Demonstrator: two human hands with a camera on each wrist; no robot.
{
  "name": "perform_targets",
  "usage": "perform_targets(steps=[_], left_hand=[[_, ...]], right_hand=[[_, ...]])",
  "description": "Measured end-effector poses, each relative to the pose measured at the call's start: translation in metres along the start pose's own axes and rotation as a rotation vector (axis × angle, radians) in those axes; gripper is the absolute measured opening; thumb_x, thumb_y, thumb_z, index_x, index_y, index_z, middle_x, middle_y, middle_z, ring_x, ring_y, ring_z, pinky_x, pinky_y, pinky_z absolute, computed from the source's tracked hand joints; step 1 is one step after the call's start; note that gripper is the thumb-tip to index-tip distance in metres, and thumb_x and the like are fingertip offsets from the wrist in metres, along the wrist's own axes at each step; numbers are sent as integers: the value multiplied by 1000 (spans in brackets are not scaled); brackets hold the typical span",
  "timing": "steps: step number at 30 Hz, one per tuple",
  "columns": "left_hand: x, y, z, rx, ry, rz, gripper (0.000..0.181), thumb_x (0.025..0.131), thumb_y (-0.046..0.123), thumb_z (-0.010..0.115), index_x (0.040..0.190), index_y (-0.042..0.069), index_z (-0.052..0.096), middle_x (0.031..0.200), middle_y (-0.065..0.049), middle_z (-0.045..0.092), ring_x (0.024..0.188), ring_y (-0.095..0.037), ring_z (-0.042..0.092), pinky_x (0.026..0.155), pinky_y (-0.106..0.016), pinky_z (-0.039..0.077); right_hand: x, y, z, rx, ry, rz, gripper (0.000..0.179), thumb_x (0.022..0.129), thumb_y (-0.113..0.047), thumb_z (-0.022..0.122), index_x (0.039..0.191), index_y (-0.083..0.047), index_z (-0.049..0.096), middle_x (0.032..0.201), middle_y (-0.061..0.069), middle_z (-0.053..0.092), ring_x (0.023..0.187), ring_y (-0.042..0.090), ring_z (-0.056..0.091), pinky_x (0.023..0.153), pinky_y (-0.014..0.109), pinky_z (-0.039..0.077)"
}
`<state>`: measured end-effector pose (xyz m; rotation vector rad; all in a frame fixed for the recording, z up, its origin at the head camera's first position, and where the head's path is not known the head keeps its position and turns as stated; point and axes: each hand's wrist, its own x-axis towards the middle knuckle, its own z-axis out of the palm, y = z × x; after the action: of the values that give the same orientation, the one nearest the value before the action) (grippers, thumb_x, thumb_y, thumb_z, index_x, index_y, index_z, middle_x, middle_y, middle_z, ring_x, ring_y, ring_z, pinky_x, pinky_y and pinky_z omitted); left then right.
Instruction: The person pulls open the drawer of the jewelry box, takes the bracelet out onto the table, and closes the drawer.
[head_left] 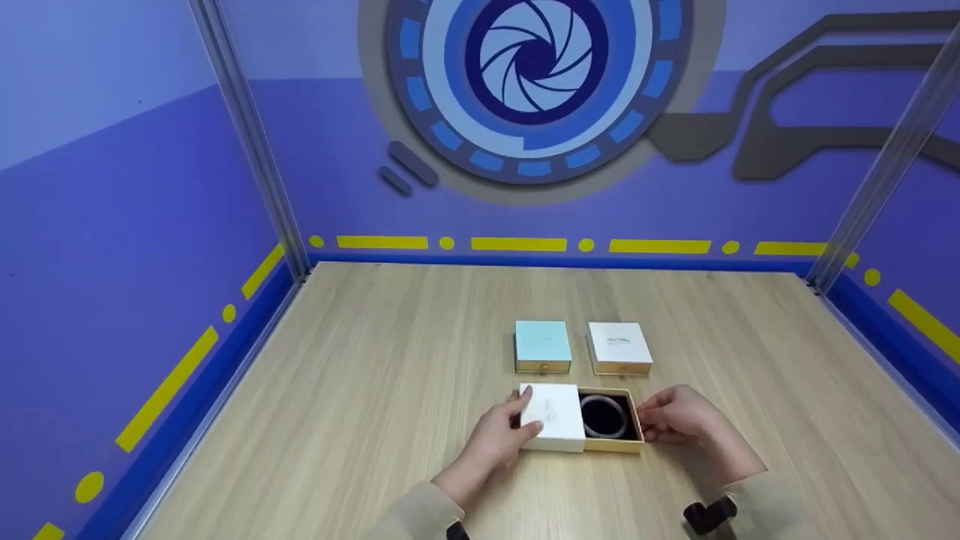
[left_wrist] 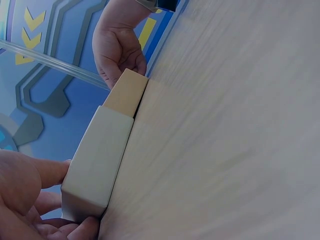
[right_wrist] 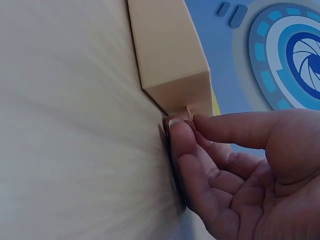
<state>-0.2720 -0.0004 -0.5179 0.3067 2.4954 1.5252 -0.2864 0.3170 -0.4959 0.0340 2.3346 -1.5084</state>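
On the table lies a white slide-out gift box, its sleeve (head_left: 551, 412) on the left and its tan drawer (head_left: 613, 446) pulled partway out to the right. A round bangle (head_left: 625, 418) rests on dark padding inside the drawer. My left hand (head_left: 495, 435) grips the sleeve at its left end, thumb on the top near the front edge. At the drawer's right end, my right hand (head_left: 682, 416) pinches a small brown pull tab (right_wrist: 189, 115) between thumb and index finger, as the right wrist view shows.
Behind the opened box stand two closed boxes, a light blue one (head_left: 542, 341) and a white one (head_left: 619, 343) with dark print. The wooden table (head_left: 360, 390) is bordered by blue printed panels (head_left: 330, 165) at the back and sides.
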Motion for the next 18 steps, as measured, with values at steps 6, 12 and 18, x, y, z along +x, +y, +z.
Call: perform_targets(steps=[6, 12, 18], left_hand=[[0, 2, 0, -15, 2, 3, 63, 100, 23, 69, 156, 10, 43, 166, -22, 31, 155, -41, 29, 127, -56, 25], [0, 2, 0, -15, 4, -2, 64, 100, 22, 69, 156, 10, 42, 166, -22, 31, 154, -41, 29, 126, -56, 24], [0, 3, 0, -13, 6, -14, 64, 99, 24, 69, 156, 11, 43, 166, -22, 30, 154, -42, 28, 126, -56, 25]], right_hand=[[-1, -9, -1, -84, 138, -57, 20, 94, 0, 64, 103, 18, 70, 77, 12, 77, 66, 10, 71, 58, 19, 55], [-2, -28, 10, -312, 405, -166, 15, 91, -6, 71, 98, 7, 76, 88, 14, 77, 75, 11, 65, 64, 23, 51], [3, -43, 33, -397, 443, -246, 10, 90, -2, 72, 96, 4, 78, 94, 16, 78, 84, 19, 68, 70, 30, 55]])
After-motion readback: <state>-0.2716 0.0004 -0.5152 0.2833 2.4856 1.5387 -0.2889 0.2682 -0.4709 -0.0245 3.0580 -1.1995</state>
